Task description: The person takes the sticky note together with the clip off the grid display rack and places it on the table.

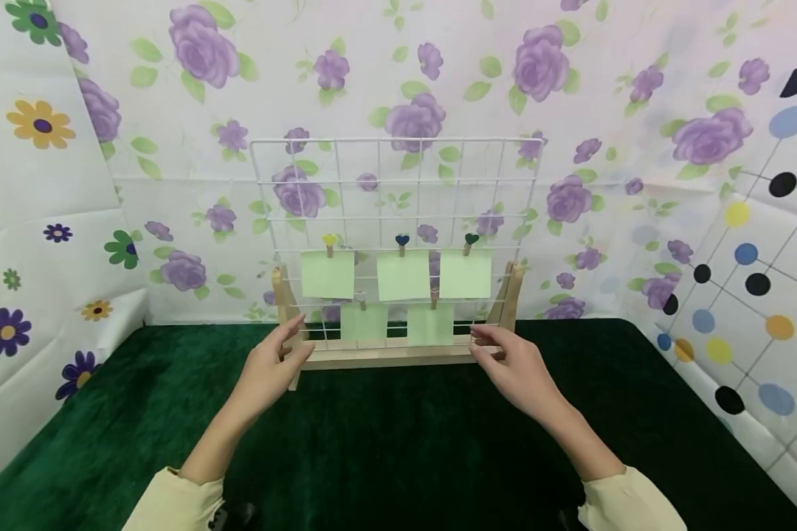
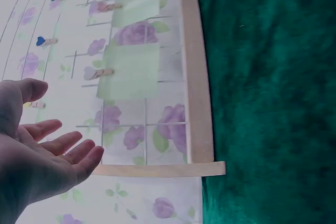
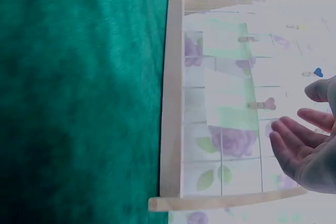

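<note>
A white wire grid panel (image 1: 398,139) stands upright in a wooden stand (image 1: 388,360). Pale green paper notes hang on it in two rows: three above, including the middle note (image 1: 404,276), and two below, including the lower left note (image 1: 364,322). Small wooden clips topped with hearts hold them: a yellow-heart clip (image 1: 330,244), a blue-heart clip (image 1: 402,244), a dark green-heart clip (image 1: 470,243) and two paler ones below. My left hand (image 1: 270,367) is by the stand's left side, fingers relaxed and holding nothing. Opposite it, my right hand (image 1: 516,366) is near the right side, also holding nothing.
Dark green cloth (image 1: 398,442) covers the table under the stand. Behind rises a backdrop with purple roses (image 1: 202,46). Flowered sheeting (image 1: 13,258) borders the left, and dotted sheeting (image 1: 770,295) borders the right.
</note>
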`<state>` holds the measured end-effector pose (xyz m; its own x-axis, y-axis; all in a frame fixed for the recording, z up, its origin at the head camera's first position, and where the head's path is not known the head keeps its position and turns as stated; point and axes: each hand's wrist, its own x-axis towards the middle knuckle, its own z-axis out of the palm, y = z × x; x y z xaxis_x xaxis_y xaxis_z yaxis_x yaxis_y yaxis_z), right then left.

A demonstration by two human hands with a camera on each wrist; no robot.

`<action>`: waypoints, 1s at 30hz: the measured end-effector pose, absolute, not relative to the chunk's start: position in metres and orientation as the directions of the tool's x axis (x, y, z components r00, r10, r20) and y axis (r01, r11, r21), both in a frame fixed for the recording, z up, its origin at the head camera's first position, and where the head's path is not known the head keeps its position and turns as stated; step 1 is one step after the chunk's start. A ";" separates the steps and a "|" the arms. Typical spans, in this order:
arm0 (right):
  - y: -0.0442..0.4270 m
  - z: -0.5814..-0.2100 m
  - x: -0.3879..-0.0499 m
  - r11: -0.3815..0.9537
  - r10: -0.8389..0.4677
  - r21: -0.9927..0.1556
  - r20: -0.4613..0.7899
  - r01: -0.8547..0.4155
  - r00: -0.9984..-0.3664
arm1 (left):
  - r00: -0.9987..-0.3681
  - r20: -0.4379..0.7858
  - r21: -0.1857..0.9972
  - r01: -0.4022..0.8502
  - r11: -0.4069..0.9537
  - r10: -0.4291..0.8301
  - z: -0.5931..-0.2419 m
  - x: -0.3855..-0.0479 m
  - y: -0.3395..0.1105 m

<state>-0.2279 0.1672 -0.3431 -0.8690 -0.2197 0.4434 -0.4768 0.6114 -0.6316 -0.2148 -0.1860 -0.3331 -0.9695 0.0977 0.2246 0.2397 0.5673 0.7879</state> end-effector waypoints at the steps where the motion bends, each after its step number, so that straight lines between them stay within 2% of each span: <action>1: 0.165 -0.342 -0.230 0.601 -0.218 -0.641 0.442 -0.477 -0.870 | -0.973 0.210 0.803 0.225 0.552 0.091 -0.331 -0.216 -0.187; 10: 0.142 -0.322 -0.243 0.509 -0.227 -0.688 0.473 -0.518 -0.851 | -0.967 0.250 0.874 0.247 0.417 0.050 -0.321 -0.232 -0.190; 30: 0.087 -0.277 -0.271 0.402 -0.323 -0.718 0.469 -0.568 -0.822 | -0.958 0.286 0.877 0.267 0.399 0.014 -0.305 -0.253 -0.189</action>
<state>-0.2713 0.0868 -0.2771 -0.8219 -0.3227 0.4693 -0.5680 0.4025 -0.7180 -0.2526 -0.1891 -0.3051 -0.9583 0.0139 0.2855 0.2671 0.3991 0.8771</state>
